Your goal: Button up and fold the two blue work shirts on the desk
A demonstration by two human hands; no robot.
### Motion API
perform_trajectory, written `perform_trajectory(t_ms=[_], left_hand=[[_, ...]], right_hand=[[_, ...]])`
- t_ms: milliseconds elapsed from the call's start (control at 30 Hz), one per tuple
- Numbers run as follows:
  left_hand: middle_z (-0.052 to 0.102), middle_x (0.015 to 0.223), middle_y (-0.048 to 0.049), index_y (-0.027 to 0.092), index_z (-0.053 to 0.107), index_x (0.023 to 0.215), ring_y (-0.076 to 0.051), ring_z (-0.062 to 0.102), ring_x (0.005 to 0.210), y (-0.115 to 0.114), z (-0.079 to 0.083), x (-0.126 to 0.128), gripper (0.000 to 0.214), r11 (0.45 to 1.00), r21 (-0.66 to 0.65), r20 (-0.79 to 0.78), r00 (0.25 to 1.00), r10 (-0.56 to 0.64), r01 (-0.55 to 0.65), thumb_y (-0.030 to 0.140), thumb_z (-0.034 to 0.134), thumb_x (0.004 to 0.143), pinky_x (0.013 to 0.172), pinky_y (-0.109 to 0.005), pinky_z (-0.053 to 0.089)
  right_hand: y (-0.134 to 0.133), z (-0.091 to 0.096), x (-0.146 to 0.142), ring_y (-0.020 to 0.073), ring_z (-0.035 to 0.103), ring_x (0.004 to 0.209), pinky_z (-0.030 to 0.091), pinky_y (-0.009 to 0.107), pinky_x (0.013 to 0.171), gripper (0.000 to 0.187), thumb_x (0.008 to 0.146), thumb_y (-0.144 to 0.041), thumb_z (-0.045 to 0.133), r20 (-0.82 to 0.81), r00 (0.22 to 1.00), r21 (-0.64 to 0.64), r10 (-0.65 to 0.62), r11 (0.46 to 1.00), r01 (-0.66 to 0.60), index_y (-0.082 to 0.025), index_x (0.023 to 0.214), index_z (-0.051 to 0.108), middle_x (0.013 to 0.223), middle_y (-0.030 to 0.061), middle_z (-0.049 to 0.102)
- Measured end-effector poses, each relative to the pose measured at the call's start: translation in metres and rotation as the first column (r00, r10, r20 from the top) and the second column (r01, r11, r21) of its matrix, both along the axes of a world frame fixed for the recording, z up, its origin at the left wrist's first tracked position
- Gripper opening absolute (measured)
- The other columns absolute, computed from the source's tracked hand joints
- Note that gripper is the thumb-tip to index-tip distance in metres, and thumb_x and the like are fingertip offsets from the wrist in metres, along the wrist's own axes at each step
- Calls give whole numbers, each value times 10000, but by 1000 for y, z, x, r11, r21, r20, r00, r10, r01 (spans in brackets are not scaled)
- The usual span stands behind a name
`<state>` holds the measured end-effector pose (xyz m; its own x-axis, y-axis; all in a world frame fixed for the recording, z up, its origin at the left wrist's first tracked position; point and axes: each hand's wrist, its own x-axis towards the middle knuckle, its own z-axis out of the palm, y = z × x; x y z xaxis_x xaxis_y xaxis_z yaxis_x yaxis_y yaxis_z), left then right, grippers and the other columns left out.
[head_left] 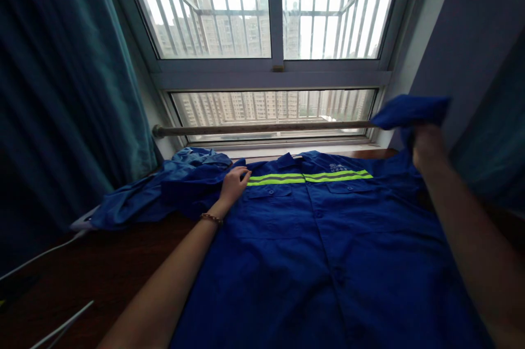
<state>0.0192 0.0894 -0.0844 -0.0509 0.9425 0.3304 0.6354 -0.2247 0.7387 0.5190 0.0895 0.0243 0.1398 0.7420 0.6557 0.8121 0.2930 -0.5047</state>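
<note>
A blue work shirt (pixel 283 261) lies spread out, its buttoned front facing up and its collar toward the window. Yellow-green reflective bands with a grey stripe cross the chest above two buttoned pockets. My left hand (pixel 235 182), with a beaded bracelet at the wrist, pinches the cloth near the shoulder on the left side. On the right, my raised hand (pixel 429 146) is closed around the sleeve (pixel 414 110), lifting its end off the surface. Motion blurs this right hand and the sleeve end.
Crumpled blue cloth (pixel 135 190) lies left of the shirt on the dark wooden surface (pixel 135 261). A white cord (pixel 45 254) runs along the left. A horizontal rail (pixel 262 129) crosses before the barred window (pixel 213 10). Curtains (pixel 69 75) hang at both sides.
</note>
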Motion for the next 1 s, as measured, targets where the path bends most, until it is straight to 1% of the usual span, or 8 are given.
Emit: perform_trajectory(t_ms=[100, 233, 400, 533, 633, 700, 800, 1000], left_hand=[[547, 1105, -196, 48, 502, 1095, -311, 499, 1063, -6, 8, 34, 680, 904, -278, 505, 850, -151, 326, 617, 242, 828, 911, -425, 404], [482, 1155, -276, 37, 202, 1293, -308, 553, 996, -15, -6, 54, 849, 734, -256, 925, 380, -2, 629, 708, 221, 772, 828, -432, 463], [483, 1107, -297, 44, 94, 1290, -304, 582, 941, -9, -24, 48, 833, 854, -282, 959, 156, 237, 436, 629, 399, 781, 720, -384, 515], [549, 944, -173, 109, 303, 1146, -202, 627, 717, 0, -27, 45, 442, 945, -328, 917, 242, 316, 10, 362, 502, 843, 596, -293, 522], [513, 912, -52, 192, 317, 1088, -71, 566, 569, 4, -28, 39, 361, 909, -294, 853, 348, 390, -297, 186, 554, 816, 522, -180, 474], [500, 889, -22, 202, 329, 1056, -51, 548, 552, 6, -27, 31, 385, 918, -262, 836, 405, 370, -298, 127, 588, 781, 512, -159, 459], [517, 812, -32, 152, 400, 941, -102, 592, 601, 6, -25, 17, 242, 957, -248, 839, 462, 288, -147, 61, 556, 780, 566, -216, 496], [547, 780, -57, 105, 464, 830, -110, 606, 646, 9, -30, 10, 171, 975, -219, 800, 567, 197, -31, -13, 554, 745, 635, -221, 495]], right_hand=[[-20, 1, -65, 210, 562, 887, 412, 308, 827, 425, 689, -451, 615, 241, 926, -257, 292, 939, -229, -166, 1003, 648, 975, 48, 639], [-38, -3, -88, 191, 603, 731, 462, 262, 658, 342, 693, -483, 575, 243, 812, -592, 531, 744, -310, -205, 852, 696, 755, 5, 666], [-28, -2, -57, 194, 598, 701, 444, 248, 604, 300, 644, -429, 616, 362, 860, -597, 361, 798, -84, -169, 775, 687, 726, 39, 654], [-24, -17, -60, 217, 589, 799, 453, 268, 683, 423, 585, -365, 681, 446, 796, -682, 409, 731, 7, -149, 947, 639, 872, 77, 633], [-22, -47, -80, 296, 514, 1001, 442, 332, 784, 717, 475, -241, 741, 531, 711, -725, 461, 681, 100, -161, 1155, 528, 1103, 118, 549], [-17, -70, -89, 349, 456, 1070, 438, 383, 792, 808, 413, -147, 745, 605, 673, -716, 425, 660, 226, -187, 1181, 499, 1188, 128, 489], [-5, -94, -83, 336, 505, 1019, 441, 392, 769, 622, 469, -69, 684, 650, 675, -688, 349, 648, 328, -160, 1071, 557, 1126, 140, 527], [10, -97, -27, 303, 563, 937, 431, 417, 735, 281, 773, -173, 429, 686, 720, -535, 102, 743, 403, -166, 1028, 547, 1024, 148, 575]])
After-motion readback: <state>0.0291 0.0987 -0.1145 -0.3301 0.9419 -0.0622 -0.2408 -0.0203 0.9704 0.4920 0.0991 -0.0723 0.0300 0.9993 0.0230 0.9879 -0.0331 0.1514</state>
